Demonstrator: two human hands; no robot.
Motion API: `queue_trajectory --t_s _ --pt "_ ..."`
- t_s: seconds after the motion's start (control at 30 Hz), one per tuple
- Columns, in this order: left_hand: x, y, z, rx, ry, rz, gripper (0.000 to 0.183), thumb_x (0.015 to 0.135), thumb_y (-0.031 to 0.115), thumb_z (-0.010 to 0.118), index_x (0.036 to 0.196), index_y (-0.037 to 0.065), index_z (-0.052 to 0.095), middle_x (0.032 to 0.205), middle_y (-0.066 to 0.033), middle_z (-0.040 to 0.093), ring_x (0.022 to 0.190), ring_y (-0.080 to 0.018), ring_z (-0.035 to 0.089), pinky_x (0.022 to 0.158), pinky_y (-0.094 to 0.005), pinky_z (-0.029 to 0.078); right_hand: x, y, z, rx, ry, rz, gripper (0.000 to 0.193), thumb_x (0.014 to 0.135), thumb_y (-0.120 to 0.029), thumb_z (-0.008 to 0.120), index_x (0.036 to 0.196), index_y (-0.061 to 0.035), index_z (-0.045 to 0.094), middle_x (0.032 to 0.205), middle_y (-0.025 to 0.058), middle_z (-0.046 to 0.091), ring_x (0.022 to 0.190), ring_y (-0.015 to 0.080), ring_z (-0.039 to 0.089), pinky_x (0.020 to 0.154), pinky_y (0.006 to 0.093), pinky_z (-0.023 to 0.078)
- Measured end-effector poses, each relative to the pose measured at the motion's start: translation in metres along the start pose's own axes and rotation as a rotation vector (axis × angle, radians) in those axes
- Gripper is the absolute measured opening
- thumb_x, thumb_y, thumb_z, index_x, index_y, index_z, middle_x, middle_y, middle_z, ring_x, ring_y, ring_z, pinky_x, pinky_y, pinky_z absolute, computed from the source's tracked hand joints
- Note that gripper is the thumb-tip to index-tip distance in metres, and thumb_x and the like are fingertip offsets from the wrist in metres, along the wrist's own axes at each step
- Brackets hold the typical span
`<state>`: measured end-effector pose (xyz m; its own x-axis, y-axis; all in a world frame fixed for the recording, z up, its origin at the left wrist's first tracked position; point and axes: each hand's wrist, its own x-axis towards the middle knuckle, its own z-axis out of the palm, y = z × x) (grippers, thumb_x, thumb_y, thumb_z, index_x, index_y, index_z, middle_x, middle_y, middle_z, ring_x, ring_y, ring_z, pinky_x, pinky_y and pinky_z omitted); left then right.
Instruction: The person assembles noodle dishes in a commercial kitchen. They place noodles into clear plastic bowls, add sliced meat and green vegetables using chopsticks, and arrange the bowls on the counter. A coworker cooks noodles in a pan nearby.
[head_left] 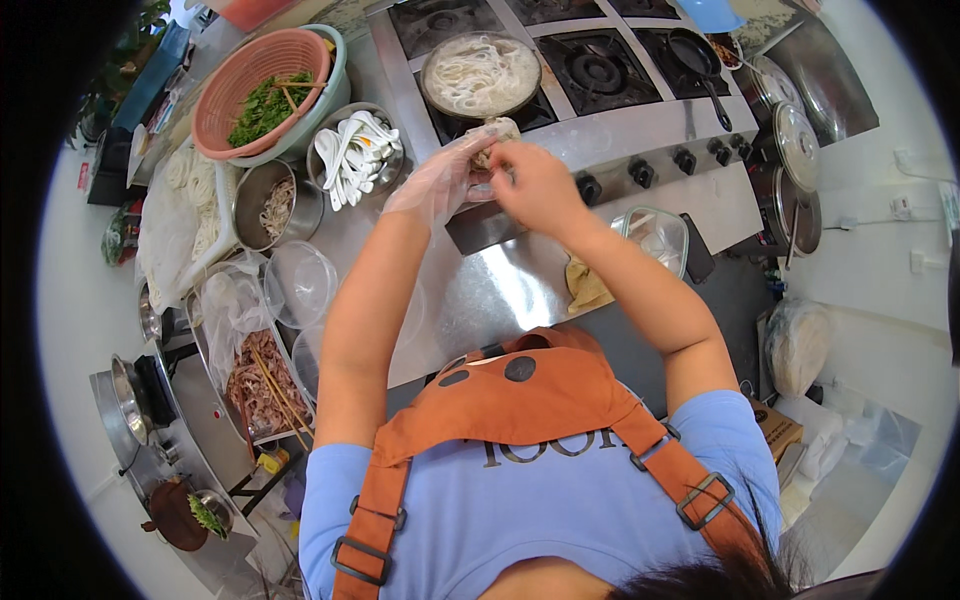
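Observation:
In front of the stove's near edge, my left hand [448, 178] wears a clear plastic glove and curls around a pale, crumpled lump [500, 130]. What the lump is, I cannot make out. My bare right hand [535, 185] meets it from the right, fingers bent and pinched against the lump or the glove; anything between them is hidden. Just beyond both hands, a round pan [482, 75] of white noodles in cloudy liquid sits on a burner. A metal bowl [390, 165] full of white spoons stands left of my gloved hand.
Leftward are a pink colander [215, 110] with green leaves, a steel pot [292, 222] holding pale strips, bagged noodles [175, 205] and a tray of sliced meat [262, 385] with chopsticks. A glass container [652, 240] lies below my right forearm. A black skillet [695, 55] rests at the back right.

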<state>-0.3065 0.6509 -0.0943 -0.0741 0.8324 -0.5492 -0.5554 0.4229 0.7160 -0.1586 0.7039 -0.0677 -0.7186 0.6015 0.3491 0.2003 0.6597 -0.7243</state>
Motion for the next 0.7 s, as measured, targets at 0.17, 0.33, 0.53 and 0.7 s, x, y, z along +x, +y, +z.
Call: queue_trajectory --t_s 0.17,0.33,0.53,0.7 --pt "-0.009 0.01 0.013 0.113 0.155 -0.046 0.04 0.085 0.038 0.054 0.116 0.013 0.052 0.099 -0.0042 0.06 0.078 -0.0165 0.061 0.067 -0.0286 0.049 0.031 0.048 -0.019 0.426 -0.024 0.636 0.035 0.081 -0.035 0.061 0.084 -0.0008 0.058 0.07 0.0048 0.06 0.061 0.0119 0.057 0.055 0.0233 0.048" --pt "-0.02 0.012 0.01 0.366 0.208 0.042 0.041 0.085 0.044 0.052 0.095 0.005 0.059 0.075 -0.0049 0.059 0.059 -0.0121 0.052 0.051 -0.0233 0.037 0.042 0.051 0.002 0.815 -0.542 1.004 0.051 0.078 -0.053 0.059 0.093 -0.0042 0.057 0.081 0.0059 0.058 0.066 0.0143 0.057 0.065 0.0307 0.053" --pt "-0.024 0.016 0.007 0.413 0.275 0.082 0.039 0.086 0.04 0.053 0.075 0.003 0.057 0.059 0.0006 0.048 0.049 -0.0083 0.043 0.043 -0.0226 0.033 0.056 0.053 0.007 1.009 -0.644 1.15 0.044 0.076 -0.046 0.066 0.098 -0.0091 0.057 0.084 0.0035 0.058 0.071 0.0155 0.056 0.075 0.0403 0.052" --pt "-0.021 0.016 0.004 0.36 0.299 0.061 0.034 0.086 0.031 0.053 0.07 0.001 0.054 0.056 -0.0014 0.048 0.048 -0.0091 0.044 0.043 -0.0239 0.035 0.06 0.052 0.01 1.047 -0.676 1.176 0.041 0.076 -0.044 0.066 0.099 -0.0114 0.057 0.089 0.004 0.06 0.08 0.0159 0.057 0.077 0.039 0.051"
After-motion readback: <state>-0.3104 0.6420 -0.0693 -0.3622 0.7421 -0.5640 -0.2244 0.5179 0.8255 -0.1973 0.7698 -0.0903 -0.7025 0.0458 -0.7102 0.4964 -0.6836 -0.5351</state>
